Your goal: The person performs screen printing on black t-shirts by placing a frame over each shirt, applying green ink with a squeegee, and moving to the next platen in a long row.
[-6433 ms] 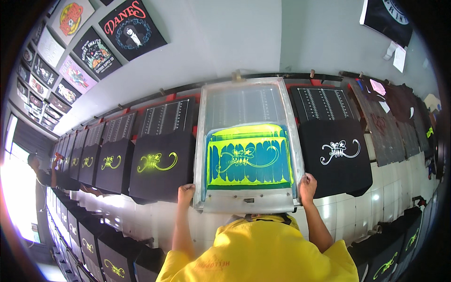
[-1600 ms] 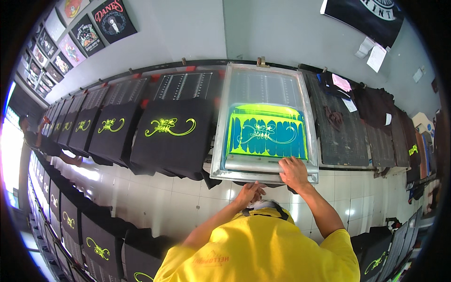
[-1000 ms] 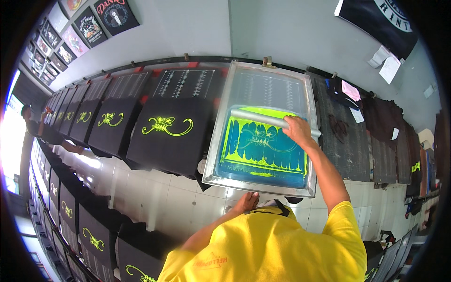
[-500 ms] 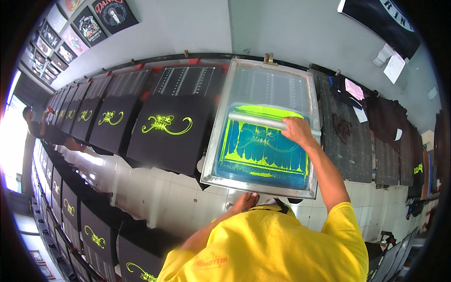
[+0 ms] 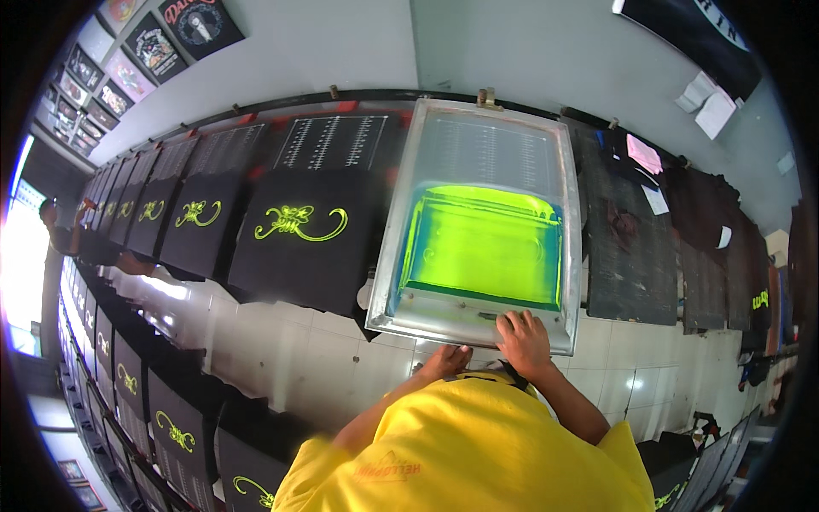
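Note:
A metal-framed printing screen (image 5: 386, 282) lies in front of me, its mesh coated with a broad sheet of bright yellow-green ink (image 5: 482, 247). Across its near end runs a grey squeegee (image 5: 444, 309). My right hand (image 5: 523, 343) is closed on the squeegee's right part, fingers curled over the top. Just off the near rim of the screen frame is my left hand (image 5: 445, 362), low by my waist. Its fingers are partly hidden, and whether it touches the frame I cannot make out.
To the left, black shirts (image 5: 299, 247) with yellow-green floral prints lie on a row of boards. A second row of printed shirts (image 5: 175, 410) runs along the lower left. Another person (image 5: 107, 247) stands far left. Dark boards (image 5: 631, 264) and dark cloth (image 5: 708, 209) are at right.
My right hand has drawn the squeegee from the far part of the mesh to the near end. Yellow-green ink now covers the blue area and the design. The left hand stays by the near rim.

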Demonstrator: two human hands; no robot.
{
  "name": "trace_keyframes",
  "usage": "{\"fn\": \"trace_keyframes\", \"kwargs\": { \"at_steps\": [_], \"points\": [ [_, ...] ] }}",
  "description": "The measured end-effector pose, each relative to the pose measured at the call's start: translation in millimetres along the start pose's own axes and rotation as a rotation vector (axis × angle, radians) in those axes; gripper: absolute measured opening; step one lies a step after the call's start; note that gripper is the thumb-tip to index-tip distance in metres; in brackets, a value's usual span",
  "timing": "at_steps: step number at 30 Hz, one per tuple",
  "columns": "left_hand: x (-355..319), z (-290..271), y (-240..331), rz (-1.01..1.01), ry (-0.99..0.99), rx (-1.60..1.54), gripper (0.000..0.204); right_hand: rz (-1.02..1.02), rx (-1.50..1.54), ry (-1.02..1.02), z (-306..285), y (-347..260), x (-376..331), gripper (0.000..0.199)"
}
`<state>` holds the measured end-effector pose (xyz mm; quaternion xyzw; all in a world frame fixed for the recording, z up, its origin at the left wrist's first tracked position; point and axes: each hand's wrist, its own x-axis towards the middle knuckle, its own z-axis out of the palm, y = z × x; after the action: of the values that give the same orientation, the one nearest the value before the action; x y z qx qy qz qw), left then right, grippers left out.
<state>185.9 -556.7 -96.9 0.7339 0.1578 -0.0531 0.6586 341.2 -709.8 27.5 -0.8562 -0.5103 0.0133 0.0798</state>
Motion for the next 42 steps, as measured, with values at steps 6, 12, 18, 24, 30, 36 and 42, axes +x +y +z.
{"fn": "trace_keyframes", "kwargs": {
  "at_steps": [6, 12, 18, 24, 30, 36, 42],
  "points": [
    [4, -19, 20, -0.26, -0.239, -0.14, 0.028, -0.027, -0.006, 0.04, 21, -3, -17, 0.071],
    [3, -21, 12, -0.112, -0.222, -0.083, 0.029, -0.03, 0.032, 0.077, 29, -6, -26, 0.071],
    [-2, -23, 10, -0.116, -0.308, -0.124, 0.03, 0.027, 0.196, 0.121, 13, 7, -26, 0.061],
    [-25, -101, 127, -0.211, -0.443, -0.101, 0.024, 0.521, 0.144, 0.37, 12, 90, -44, 0.034],
    [7, -169, 110, 0.228, 0.682, 0.562, 0.021, 0.884, 0.475, 0.323, 43, 121, -68, 0.03],
    [23, -192, 58, -0.087, 0.515, 0.855, 0.029, 0.957, 0.883, 0.582, 92, 142, -77, 0.026],
    [31, -200, 39, -0.101, 0.523, 0.657, 0.021, 1.02, 0.926, 0.683, 109, 149, -75, 0.019]
  ]
}}
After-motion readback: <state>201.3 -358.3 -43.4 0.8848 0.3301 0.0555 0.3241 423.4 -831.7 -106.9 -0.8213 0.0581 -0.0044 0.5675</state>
